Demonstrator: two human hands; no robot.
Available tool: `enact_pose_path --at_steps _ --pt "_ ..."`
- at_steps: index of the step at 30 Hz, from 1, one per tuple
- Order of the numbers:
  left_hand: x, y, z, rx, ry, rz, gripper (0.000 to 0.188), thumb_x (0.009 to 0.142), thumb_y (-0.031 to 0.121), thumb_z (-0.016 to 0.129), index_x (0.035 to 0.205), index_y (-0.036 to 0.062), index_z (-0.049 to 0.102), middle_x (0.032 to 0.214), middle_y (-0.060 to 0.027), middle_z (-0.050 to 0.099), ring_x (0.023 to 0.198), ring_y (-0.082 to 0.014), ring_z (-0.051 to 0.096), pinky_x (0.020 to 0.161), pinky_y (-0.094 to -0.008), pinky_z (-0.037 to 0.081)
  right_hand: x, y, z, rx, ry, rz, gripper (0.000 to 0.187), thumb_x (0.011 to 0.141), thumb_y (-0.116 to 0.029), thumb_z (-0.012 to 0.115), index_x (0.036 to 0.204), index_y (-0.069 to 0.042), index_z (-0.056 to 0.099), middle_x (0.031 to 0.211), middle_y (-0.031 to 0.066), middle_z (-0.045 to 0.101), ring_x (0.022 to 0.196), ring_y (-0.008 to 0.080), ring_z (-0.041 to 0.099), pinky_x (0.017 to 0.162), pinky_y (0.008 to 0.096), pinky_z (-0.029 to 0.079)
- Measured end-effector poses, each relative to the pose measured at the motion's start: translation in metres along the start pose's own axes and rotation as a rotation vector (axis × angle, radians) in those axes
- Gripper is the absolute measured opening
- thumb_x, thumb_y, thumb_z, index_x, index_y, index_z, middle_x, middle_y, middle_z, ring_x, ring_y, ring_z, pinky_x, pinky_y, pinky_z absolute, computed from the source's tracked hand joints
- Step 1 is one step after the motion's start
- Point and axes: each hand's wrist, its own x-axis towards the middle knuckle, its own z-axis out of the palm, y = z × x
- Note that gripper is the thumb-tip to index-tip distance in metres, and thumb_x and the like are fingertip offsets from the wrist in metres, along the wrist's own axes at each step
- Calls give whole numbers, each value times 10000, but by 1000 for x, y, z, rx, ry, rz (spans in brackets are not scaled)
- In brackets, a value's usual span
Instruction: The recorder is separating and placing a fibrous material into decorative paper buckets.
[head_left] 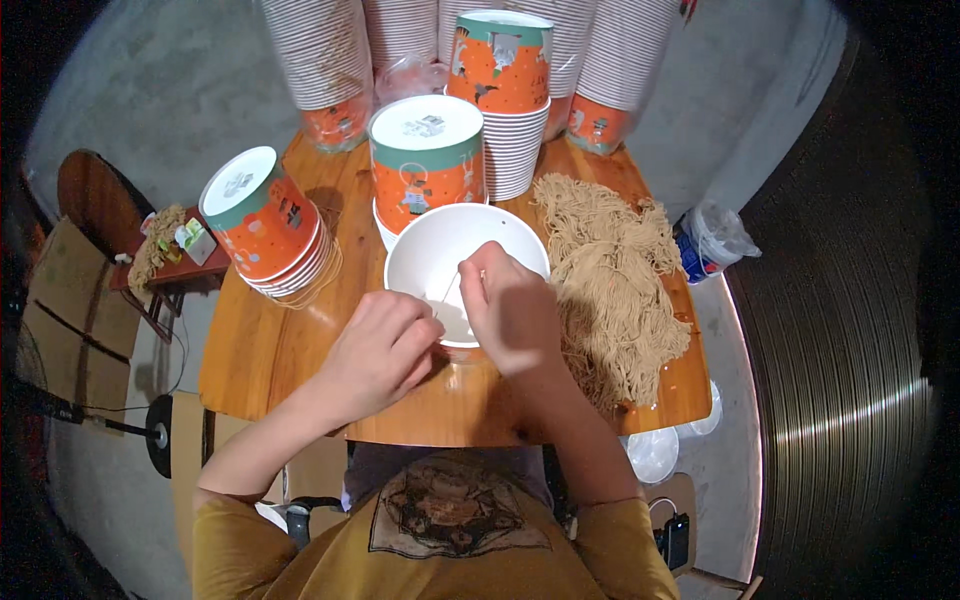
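Observation:
A paper bucket (430, 250), white inside, stands open side up at the middle of the wooden table, its mouth tilted toward me. My left hand (383, 340) is closed in a pinch at the bucket's near left rim. Over its right side, my right hand (512, 315) is curled shut, thumb against the fingers. Between the two hands runs a thin pale string (452, 286), partly hidden by the fingers. A large heap of beige string (615, 290) lies right of the bucket, close to my right forearm.
Behind the bucket are upturned orange and green paper buckets (427, 165) and a taller stack (500, 70). Another stack (262, 215) leans at the left, with loose string beside it. Wrapped stacks (320, 60) line the back. A blue-and-white pail (705, 240) stands beyond the right edge.

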Motion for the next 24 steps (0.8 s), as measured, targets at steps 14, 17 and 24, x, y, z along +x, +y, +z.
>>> enact_pose_path --at_steps 14,17,24 --pt "15 -15 -29 71 -350 252 227 741 143 637 942 84 549 880 -42 517 917 -221 523 859 -373 437 5 5 -6 234 -29 4 162 874 -164 602 852 -6 576 745 210 621 695 356 632 604 423 497" --pt "9 -28 -41 159 -366 245 220 739 133 631 939 89 550 908 -38 532 940 -222 523 870 -380 434 14 4 -29 664 -124 378 184 886 -210 593 943 -46 654 699 37 579 565 143 521 517 279 408" --pt "-25 -80 -57 158 -312 7 236 834 174 610 1019 34 570 1110 -115 560 1051 -288 546 911 -363 441 7 59 -58 1618 -108 531 177 983 -172 463 1028 -39 571 574 -82 302 437 16 236 374 175 202"
